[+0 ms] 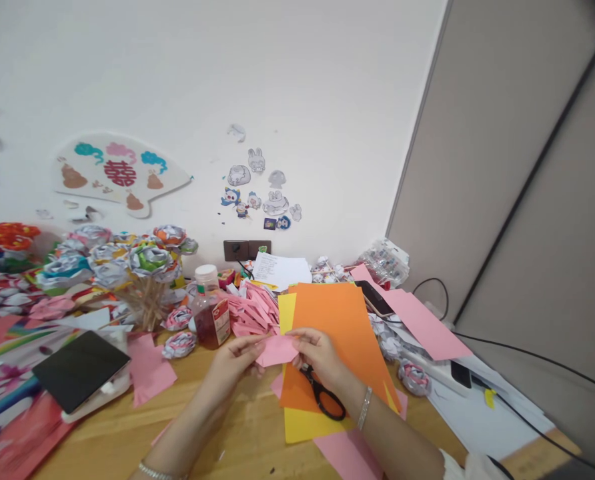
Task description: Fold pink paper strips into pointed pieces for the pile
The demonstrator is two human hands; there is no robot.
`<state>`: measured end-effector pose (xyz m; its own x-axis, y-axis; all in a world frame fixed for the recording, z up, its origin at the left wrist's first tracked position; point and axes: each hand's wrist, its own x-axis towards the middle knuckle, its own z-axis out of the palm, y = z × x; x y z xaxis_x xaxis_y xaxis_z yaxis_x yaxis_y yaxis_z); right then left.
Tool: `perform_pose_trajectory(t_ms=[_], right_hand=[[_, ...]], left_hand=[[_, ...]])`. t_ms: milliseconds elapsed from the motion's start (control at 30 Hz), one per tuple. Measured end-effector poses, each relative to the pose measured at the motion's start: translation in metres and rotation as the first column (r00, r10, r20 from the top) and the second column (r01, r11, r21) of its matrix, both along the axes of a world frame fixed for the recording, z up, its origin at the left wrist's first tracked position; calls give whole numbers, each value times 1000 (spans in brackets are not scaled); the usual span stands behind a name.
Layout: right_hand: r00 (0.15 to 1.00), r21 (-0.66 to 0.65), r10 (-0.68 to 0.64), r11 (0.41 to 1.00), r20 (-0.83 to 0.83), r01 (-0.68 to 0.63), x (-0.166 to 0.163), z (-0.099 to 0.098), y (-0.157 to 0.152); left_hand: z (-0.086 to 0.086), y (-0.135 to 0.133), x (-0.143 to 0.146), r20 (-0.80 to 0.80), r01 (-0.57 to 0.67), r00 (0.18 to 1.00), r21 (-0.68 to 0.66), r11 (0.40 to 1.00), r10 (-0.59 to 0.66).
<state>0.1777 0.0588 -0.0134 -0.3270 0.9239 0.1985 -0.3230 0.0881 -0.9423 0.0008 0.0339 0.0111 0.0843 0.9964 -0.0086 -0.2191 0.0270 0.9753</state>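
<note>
A small folded piece of pink paper [277,351] is pinched between my two hands above the table. My left hand [245,355] grips its left side with thumb and fingers closed. On the opposite side, my right hand [318,353] pinches the right edge. Black-handled scissors [327,401] show just below my right palm, over the orange paper; whether that hand also holds them I cannot tell, since their upper part is hidden. Beneath lie large orange sheets [335,313] and yellow sheets [302,427].
A heap of pink strips [250,308] and a bottle of dark liquid [211,317] stand behind my left hand. Paper flowers [150,260] on sticks and a black tablet [81,370] are at left. A phone [375,298], pink sheets [432,327] and cables lie at right.
</note>
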Motion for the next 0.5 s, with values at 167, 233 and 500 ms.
perform_pose_trajectory(t_ms=[167, 233, 500], right_hand=[[1000, 10, -28, 1000, -2, 28, -1, 8, -5], [999, 16, -40, 999, 8, 39, -1, 9, -6], [993, 115, -68, 992, 95, 56, 1, 7, -4]], left_hand=[[3, -1, 0, 6, -5, 1000, -1, 1000, 5], [2, -1, 0, 12, -14, 1000, 1, 1000, 14], [2, -3, 1, -116, 44, 992, -78, 996, -53]])
